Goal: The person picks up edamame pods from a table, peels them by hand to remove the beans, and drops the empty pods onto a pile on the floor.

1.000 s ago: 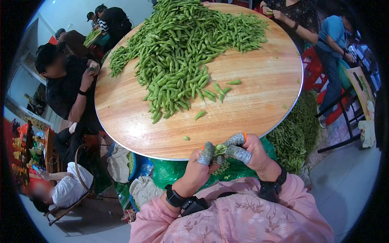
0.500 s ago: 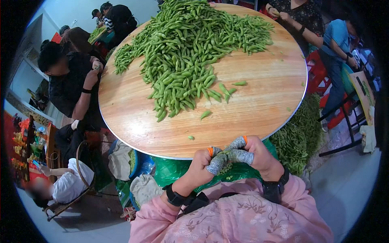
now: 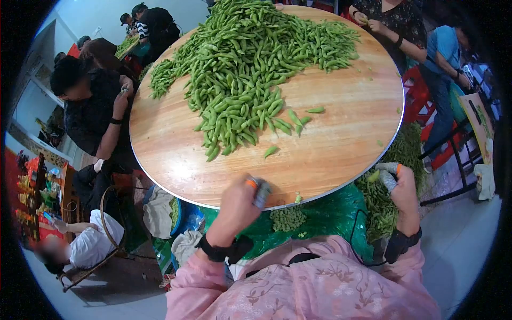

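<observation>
My left hand point(image 3: 241, 205) is over the near rim of the round wooden table point(image 3: 341, 138), with grey finger sleeves and an orange band. Its fingertips are smeared by motion, so what they hold, if anything, cannot be made out. Off the table's right edge, my right hand point(image 3: 401, 188) pinches a green bean pod point(image 3: 374, 176) between sleeved fingertips. Below it lies a big heap of pods point(image 3: 380, 213). Between my hands, shelled beans point(image 3: 288, 219) rest on green plastic point(image 3: 330, 218) at my lap. A small green piece point(image 3: 298, 198) shows by the rim.
A large mound of green pods point(image 3: 240, 58) covers the table's far part, with a few strays nearer. People sit around at left and far right. A blue tub point(image 3: 184, 216) with cloths stands lower left; a black-legged stand point(image 3: 453, 160) is at right.
My hands, together at the table rim before, have parted. The left moved left over the tabletop; the right swung right over the pod heap. The shelled beans between them are now uncovered.
</observation>
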Demonstrator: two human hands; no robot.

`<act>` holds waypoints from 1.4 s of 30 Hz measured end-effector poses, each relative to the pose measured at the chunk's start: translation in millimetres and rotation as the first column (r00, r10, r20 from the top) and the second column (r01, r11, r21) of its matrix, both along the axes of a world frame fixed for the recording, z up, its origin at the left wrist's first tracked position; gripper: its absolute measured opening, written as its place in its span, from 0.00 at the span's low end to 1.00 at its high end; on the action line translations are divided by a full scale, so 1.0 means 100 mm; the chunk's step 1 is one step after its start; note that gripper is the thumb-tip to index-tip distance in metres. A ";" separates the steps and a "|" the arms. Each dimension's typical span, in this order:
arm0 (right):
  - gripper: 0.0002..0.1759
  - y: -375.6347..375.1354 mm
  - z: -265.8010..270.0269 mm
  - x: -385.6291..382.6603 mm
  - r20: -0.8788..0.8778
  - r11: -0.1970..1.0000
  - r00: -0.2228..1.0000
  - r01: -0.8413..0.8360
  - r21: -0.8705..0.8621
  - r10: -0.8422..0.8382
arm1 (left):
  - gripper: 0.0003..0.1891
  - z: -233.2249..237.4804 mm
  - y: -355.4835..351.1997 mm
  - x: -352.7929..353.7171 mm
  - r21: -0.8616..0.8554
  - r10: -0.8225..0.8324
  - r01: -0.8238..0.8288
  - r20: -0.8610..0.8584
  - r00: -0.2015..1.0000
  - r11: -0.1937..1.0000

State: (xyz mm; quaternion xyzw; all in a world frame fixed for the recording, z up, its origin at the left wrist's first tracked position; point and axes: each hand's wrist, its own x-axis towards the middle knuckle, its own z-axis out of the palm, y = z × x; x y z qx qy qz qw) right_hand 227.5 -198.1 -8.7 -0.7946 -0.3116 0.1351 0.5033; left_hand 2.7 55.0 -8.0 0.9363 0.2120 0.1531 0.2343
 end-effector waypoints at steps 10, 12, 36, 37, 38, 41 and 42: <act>0.10 -0.15 -0.04 -0.02 0.188 0.965 0.968 0.199 -0.169 -0.167 | 0.19 0.17 0.23 0.63 0.175 0.023 -0.019 -0.020 1.000 0.984; 0.10 0.05 0.07 -0.18 0.042 0.990 0.997 0.074 -0.124 -0.069 | 0.18 0.12 0.29 0.77 0.174 0.010 0.043 -0.293 0.956 0.984; 0.19 0.88 0.11 -0.78 -0.339 0.917 0.852 -0.361 0.171 0.399 | 0.13 -0.10 0.39 0.61 -0.010 0.041 -0.042 -0.089 0.995 0.999; 0.19 0.89 0.11 -0.78 -0.356 0.916 0.844 -0.363 0.168 0.400 | 0.11 -0.07 0.35 0.59 -0.284 0.079 -0.087 -0.037 0.996 0.955; 0.19 0.91 0.08 -0.77 -0.359 0.917 0.844 -0.361 0.169 0.398 | 0.11 -0.04 0.27 0.56 -0.284 0.077 -0.085 -0.041 0.996 0.955; 0.19 0.95 -0.01 -0.78 -0.495 0.866 0.718 -0.335 0.372 0.490 | 0.09 0.00 0.02 0.39 -0.807 0.037 0.218 0.284 0.958 0.549; 0.18 0.97 0.02 -0.79 -0.512 0.854 0.696 -0.312 0.416 0.503 | 0.09 0.02 -0.04 0.34 -0.810 0.037 0.215 0.280 0.959 0.546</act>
